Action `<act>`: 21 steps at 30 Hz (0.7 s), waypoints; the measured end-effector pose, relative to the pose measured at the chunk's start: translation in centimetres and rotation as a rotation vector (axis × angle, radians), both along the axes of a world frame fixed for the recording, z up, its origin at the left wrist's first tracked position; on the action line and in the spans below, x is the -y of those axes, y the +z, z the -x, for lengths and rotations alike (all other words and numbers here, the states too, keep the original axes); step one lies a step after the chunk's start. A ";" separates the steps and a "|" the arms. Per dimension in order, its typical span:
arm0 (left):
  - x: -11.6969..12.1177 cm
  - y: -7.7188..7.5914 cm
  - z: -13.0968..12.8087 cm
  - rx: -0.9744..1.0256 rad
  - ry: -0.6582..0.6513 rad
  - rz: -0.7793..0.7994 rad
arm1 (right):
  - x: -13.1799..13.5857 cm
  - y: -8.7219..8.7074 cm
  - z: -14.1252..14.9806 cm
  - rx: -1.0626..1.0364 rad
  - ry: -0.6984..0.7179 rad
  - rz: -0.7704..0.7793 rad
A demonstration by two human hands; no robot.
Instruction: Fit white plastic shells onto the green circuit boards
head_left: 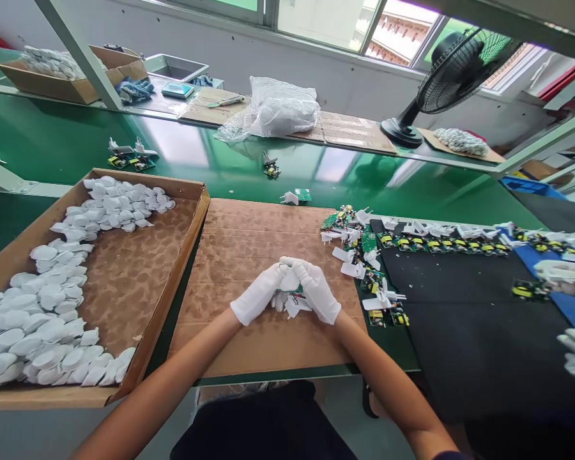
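Green assembly bench [52, 121], head view: white-gloved left hand [257, 295] & right hand [316, 291] pressed together round white plug housing [290, 281] w/ green PCB [294, 295], above cardboard sheet [249, 230]. Many white shells [43, 300] in cardboard tray [191, 217]; PCB rows [436, 243] on black mat [460, 319].

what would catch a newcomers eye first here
Your eye goes first to the left hand and right hand, in white gloves, gripping a white plug part at the centre, over a cardboard sheet. Left of them, a cardboard tray is heaped with white plastic shells. To the right, rows of circuit boards line a black mat.
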State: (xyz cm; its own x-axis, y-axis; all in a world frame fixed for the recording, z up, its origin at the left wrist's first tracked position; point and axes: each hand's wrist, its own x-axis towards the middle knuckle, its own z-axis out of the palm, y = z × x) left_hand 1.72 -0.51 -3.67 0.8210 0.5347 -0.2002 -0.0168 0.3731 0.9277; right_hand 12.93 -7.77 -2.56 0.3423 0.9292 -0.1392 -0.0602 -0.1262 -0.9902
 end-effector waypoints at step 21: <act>-0.2 -0.2 0.1 -0.068 0.079 0.066 | 0.0 -0.9 -0.7 0.301 0.168 -0.075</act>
State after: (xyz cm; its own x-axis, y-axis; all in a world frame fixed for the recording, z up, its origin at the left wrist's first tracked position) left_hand 1.65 -0.34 -3.88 0.7602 0.5811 -0.2907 0.0131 0.4337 0.9010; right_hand 13.59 -7.78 -3.46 0.1996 0.9798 0.0152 0.2513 -0.0362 -0.9672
